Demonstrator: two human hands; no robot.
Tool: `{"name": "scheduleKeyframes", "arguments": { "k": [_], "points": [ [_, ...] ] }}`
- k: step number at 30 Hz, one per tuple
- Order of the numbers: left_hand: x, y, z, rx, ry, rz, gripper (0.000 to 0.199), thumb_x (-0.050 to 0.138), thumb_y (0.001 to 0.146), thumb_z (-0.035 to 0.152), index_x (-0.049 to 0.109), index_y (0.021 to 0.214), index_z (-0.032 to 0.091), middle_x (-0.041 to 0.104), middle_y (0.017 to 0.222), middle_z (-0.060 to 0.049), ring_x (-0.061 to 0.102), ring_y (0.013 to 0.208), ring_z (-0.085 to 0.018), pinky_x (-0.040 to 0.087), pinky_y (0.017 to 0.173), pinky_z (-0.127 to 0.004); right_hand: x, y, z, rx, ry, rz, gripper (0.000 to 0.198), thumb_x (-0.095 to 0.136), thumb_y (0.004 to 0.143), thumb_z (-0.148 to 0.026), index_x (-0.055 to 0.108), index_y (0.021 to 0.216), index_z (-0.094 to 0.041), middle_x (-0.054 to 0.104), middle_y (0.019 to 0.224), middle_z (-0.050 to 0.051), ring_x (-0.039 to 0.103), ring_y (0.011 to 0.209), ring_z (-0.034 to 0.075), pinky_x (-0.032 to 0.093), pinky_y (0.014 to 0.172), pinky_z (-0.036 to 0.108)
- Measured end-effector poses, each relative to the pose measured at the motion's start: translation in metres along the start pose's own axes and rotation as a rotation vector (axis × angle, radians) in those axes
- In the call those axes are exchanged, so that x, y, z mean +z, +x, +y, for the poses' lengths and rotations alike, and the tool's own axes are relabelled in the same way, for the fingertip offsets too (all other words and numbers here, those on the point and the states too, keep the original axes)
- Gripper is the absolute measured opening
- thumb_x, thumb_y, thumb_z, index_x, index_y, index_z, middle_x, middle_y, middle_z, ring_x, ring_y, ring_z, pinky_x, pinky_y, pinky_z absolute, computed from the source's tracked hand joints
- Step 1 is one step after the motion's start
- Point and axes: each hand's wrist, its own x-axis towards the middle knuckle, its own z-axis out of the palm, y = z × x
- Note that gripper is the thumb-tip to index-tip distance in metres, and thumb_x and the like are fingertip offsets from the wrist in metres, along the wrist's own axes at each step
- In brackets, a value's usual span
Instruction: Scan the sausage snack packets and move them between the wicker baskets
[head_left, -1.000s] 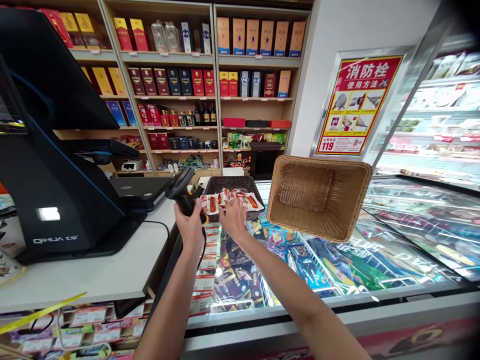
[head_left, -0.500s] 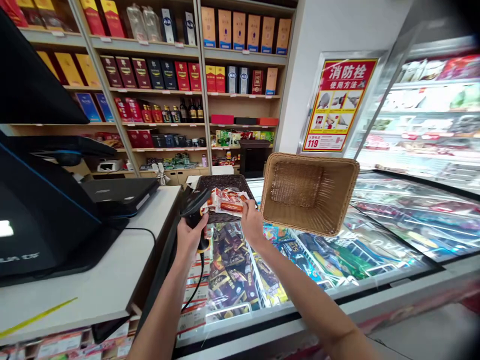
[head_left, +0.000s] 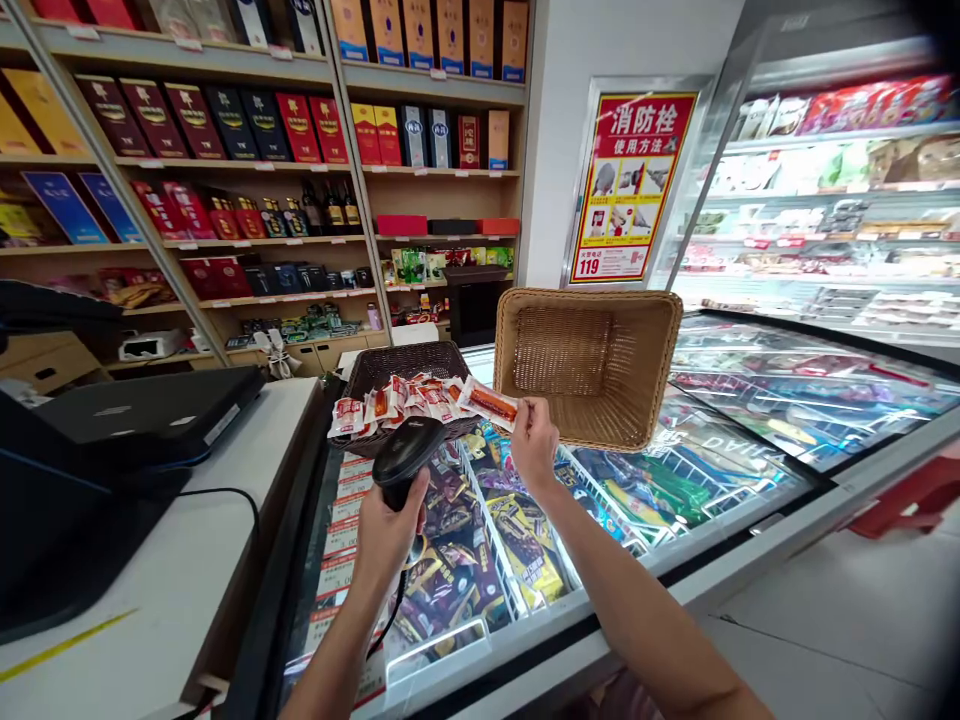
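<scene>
A black barcode scanner (head_left: pixel 405 455) is gripped by its handle in my left hand (head_left: pixel 386 530), its head angled toward the packs ahead. Between the fingers and thumb of my right hand (head_left: pixel 535 440) is a packaged sausage (head_left: pixel 491 402), reddish-brown in clear and white wrapping. Several similar packs (head_left: pixel 401 400) lie heaped in the dark brown wicker basket (head_left: pixel 442 358) just beyond the scanner. Right of the held sausage, a light brown wicker basket (head_left: pixel 585 440) is tipped so that its inside faces me; nothing shows in it.
Both baskets rest on a glass-topped freezer (head_left: pixel 750 440) filled with packaged goods. To the left stands a white counter (head_left: pixel 150 580) with a black machine (head_left: pixel 150 410). The scanner's cable (head_left: pixel 388 615) hangs below my left hand. Shelves of boxed bottles (head_left: pixel 262 120) line the back wall.
My right hand has drawn the sausage rightward, away from the scanner and toward the light basket. The view has swung right, and the pile in the dark basket is now uncovered.
</scene>
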Motion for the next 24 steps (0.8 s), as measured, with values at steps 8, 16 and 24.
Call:
{"name": "scheduleKeyframes", "arguments": {
  "k": [8,16,24],
  "points": [
    [0.002,-0.007,-0.003,-0.023,0.042,-0.099,0.051,0.07,0.079,0.067,0.055,0.067,0.02,0.054,0.049,0.001,0.045,0.045,-0.012,0.034,0.044,-0.025,-0.002,-0.001,-0.003,0.014,-0.011,0.007,0.032,0.035,0.104,-0.044,0.057,0.097,-0.022,0.065,0.075,0.004,0.06,0.067,0.021,0.033,0.063,0.028],
    [0.004,-0.009,-0.001,-0.032,0.045,-0.115,0.051,0.07,0.08,0.068,0.055,0.07,0.02,0.055,0.05,0.001,0.046,0.044,-0.013,0.035,0.044,-0.026,-0.003,-0.002,-0.006,0.045,0.022,-0.005,0.03,0.038,0.103,-0.045,0.057,0.095,-0.023,0.065,0.076,0.002,0.061,0.068,0.021,0.037,0.066,0.028],
    [0.001,-0.001,-0.004,-0.061,-0.012,-0.065,0.048,0.076,0.074,0.064,0.056,0.076,0.02,0.057,0.051,0.002,0.05,0.045,-0.014,0.039,0.044,-0.026,-0.019,0.046,0.035,0.407,0.025,0.205,0.024,0.04,0.103,-0.037,0.057,0.099,-0.022,0.072,0.09,0.006,0.065,0.069,0.02,0.043,0.069,0.028]
  ]
}}
